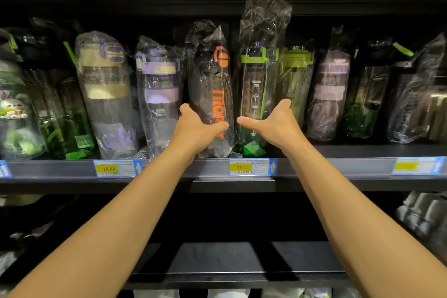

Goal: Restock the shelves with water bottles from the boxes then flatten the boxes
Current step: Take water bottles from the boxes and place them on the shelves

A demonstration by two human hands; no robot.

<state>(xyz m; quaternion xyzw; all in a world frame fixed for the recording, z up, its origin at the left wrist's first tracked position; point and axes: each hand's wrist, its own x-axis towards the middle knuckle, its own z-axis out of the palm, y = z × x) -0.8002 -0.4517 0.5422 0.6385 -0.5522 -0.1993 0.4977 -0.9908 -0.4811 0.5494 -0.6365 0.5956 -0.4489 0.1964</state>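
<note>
The left hand (196, 126) grips the black bottle (212, 89). The right hand (273, 123) grips the green-capped bottle (254, 84) at its three o'clock, probably to straighten both on the shelf (193, 169).

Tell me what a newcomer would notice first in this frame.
Two bare arms reach mid-shelf: the left hand grips a black bottle with orange lettering, the right hand the clear green-lidded bottle beside it. That bottle's plastic bag rises above the bagged row; a yellow 19.00 price tag sits on the shelf edge below.
</note>
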